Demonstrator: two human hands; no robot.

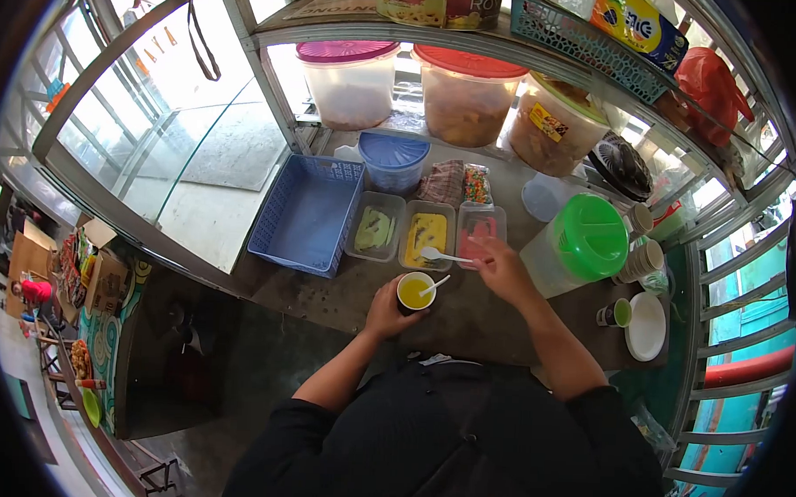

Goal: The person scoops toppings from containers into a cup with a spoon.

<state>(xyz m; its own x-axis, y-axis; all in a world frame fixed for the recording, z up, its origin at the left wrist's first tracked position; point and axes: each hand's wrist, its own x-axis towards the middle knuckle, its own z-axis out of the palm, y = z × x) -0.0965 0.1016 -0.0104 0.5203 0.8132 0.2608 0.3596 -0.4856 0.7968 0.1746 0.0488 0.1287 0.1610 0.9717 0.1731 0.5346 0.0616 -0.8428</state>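
My left hand [384, 309] is wrapped around a paper cup [411, 294] of yellow liquid, in which a white spoon [433, 286] leans. Between the fingers of my right hand [501, 270] is a second white spoon [441, 256], its bowl over the near end of a clear tub with yellow contents [427, 232]. To the left of that tub sits one with pale green contents [375, 228]; to its right, one with pink pieces [482, 236], close to my right fingers.
A blue plastic basket [303, 214] stands at the left, a green-lidded pitcher [582, 242] at the right. Beyond the pitcher are stacked paper cups [643, 260] and a white plate stack [646, 327]. Large lidded tubs [469, 98] line the back beneath a shelf [336, 17].
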